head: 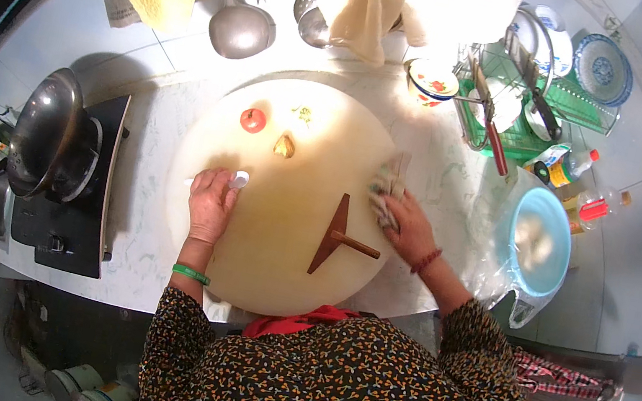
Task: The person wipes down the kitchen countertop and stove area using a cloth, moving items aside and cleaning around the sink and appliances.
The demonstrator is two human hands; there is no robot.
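Note:
A large round board (281, 245) lies on the counter before me. At its left side my left hand (212, 198) holds a small white round object (240, 179), perhaps a cap, between thumb and fingers. My right hand (409, 225) grips a crumpled cloth (388, 189) at the board's right edge; hand and cloth are slightly blurred. Between the hands, nearer the right one, a wooden T-shaped spreader (335, 235) rests on the board. Farther back on it are a tomato (253, 120), a yellowish-brown piece of food (284, 146) and small green bits (305, 114).
A wok (45, 135) sits on the stove (59, 239) at left. To the right stand a blue basin (563, 254) holding pale round items, bottles (596, 208) and a green dish rack (515, 145). An enamel pot (432, 82) stands behind the board; a ladle (240, 31) hangs above.

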